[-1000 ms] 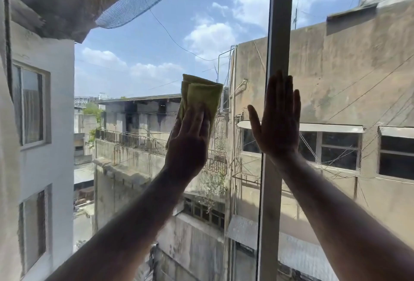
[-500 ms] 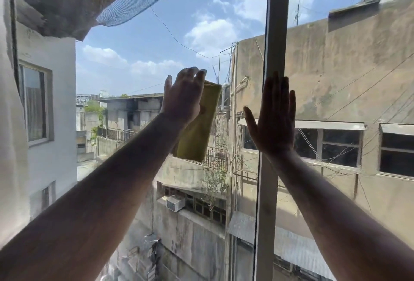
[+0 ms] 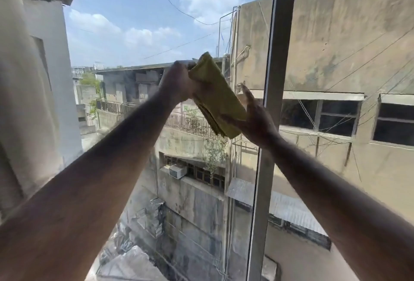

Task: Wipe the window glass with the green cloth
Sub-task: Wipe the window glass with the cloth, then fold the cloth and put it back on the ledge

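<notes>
A folded green cloth (image 3: 216,94) hangs slanted in front of the window glass (image 3: 134,23), its upper end to the left and its lower end to the right. My left hand (image 3: 179,81) grips the upper end, fingers closed around it. My right hand (image 3: 254,117) is at the cloth's lower end, fingers under and against it, thumb raised. Both arms reach up from the lower corners. Whether the cloth touches the glass is unclear.
A vertical grey window frame bar (image 3: 273,92) runs top to bottom just right of my right hand. A pale wall or curtain edge (image 3: 20,101) borders the glass on the left. Through the glass are concrete buildings, wires and sky.
My left hand pulled the cloth away from flat wiping and turned it slanted. My right hand left the frame bar, moved left and took the cloth's lower end.
</notes>
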